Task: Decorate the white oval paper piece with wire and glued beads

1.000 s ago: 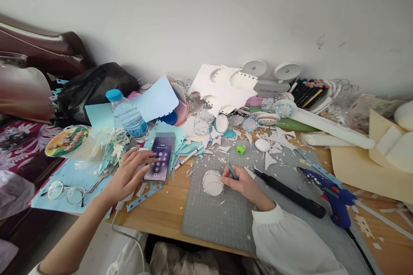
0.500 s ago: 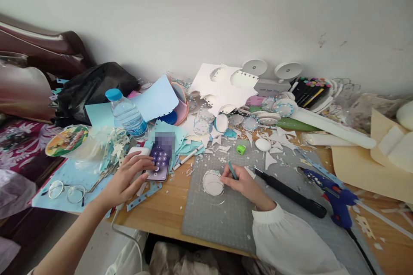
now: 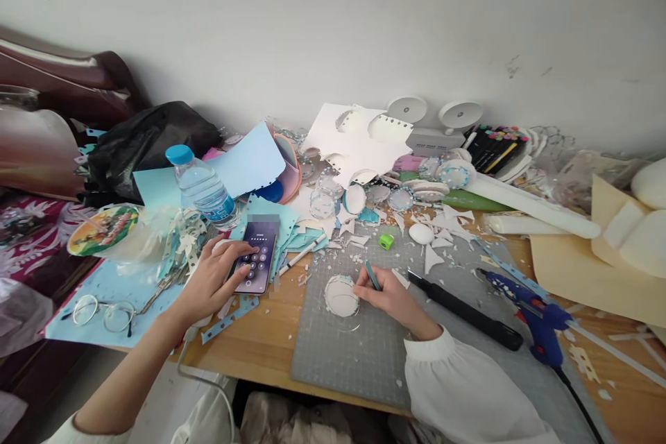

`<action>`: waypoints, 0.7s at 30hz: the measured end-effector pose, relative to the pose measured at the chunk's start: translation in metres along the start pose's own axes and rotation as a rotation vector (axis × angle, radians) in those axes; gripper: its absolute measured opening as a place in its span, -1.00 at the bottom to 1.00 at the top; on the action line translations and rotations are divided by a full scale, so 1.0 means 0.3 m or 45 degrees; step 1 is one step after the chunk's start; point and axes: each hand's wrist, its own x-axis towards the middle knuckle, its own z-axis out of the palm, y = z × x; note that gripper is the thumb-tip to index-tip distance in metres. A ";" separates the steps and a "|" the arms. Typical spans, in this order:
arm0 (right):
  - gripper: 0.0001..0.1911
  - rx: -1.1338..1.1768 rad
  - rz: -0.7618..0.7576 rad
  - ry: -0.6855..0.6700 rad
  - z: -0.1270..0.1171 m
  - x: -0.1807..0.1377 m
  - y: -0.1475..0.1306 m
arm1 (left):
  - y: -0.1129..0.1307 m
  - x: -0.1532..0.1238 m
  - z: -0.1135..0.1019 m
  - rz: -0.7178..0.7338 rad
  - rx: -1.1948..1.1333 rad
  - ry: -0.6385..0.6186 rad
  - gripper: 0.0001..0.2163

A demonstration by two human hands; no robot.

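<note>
My left hand is over a smartphone lying on the table. Its fingers are spread, and one fingertip meets the lit number pad on the screen. On the grey cutting mat, my right hand is closed round slim teal tweezers. Its fingertips touch the right edge of a round white paper disc, which has a curved line across it. A thin curved strip lies just below the disc. The tips of the tweezers are hidden by the fingers.
A blue hot glue gun and a black rod-shaped tool lie to the right. Behind are paper scraps, beaded discs and a green sharpener. A water bottle and eyeglasses are on the left.
My left hand has shifted slightly onto the phone's number pad. The screen now shows a row of dots above the keys. The right hand stays at the disc.
</note>
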 end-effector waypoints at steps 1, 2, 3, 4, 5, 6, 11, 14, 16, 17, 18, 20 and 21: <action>-0.75 0.008 -0.001 0.003 0.000 0.000 -0.001 | 0.001 -0.001 -0.001 0.019 -0.004 -0.005 -0.71; -0.75 0.016 -0.001 0.007 0.001 -0.001 -0.002 | 0.002 -0.001 -0.002 0.049 -0.008 -0.018 -0.70; -0.75 0.026 -0.001 0.009 0.001 -0.001 -0.003 | 0.003 -0.001 -0.004 0.083 -0.010 -0.037 -0.70; -0.74 0.037 0.000 0.011 0.002 -0.001 -0.004 | 0.005 0.000 -0.006 0.115 -0.012 -0.058 -0.70; -0.74 0.049 0.002 0.012 0.002 -0.001 -0.004 | 0.008 0.001 -0.008 0.138 -0.012 -0.072 -0.70; -0.74 0.064 0.007 0.012 0.002 -0.001 -0.005 | 0.011 0.001 -0.010 0.150 -0.013 -0.073 -0.70; -0.67 0.199 0.043 -0.035 -0.001 -0.002 -0.002 | 0.069 -0.007 0.007 0.086 -0.174 0.103 -0.76; -0.63 0.340 0.052 -0.070 -0.007 -0.005 0.004 | 0.151 -0.002 0.055 -0.025 -0.447 0.127 -0.83; -0.62 0.435 0.050 -0.079 -0.010 -0.007 0.010 | 0.214 0.020 0.097 0.004 -0.595 0.116 -0.83; -0.62 0.478 0.049 -0.078 -0.010 -0.008 0.012 | 0.243 0.036 0.118 0.027 -0.642 0.123 -0.82; -0.62 0.516 0.051 -0.077 -0.010 -0.008 0.015 | 0.269 0.055 0.138 0.052 -0.682 0.135 -0.80; -0.61 0.578 0.061 -0.070 -0.008 -0.008 0.017 | 0.309 0.098 0.168 0.112 -0.737 0.138 -0.75; -0.61 0.601 0.068 -0.066 -0.006 -0.008 0.018 | 0.323 0.118 0.179 0.138 -0.742 0.112 -0.71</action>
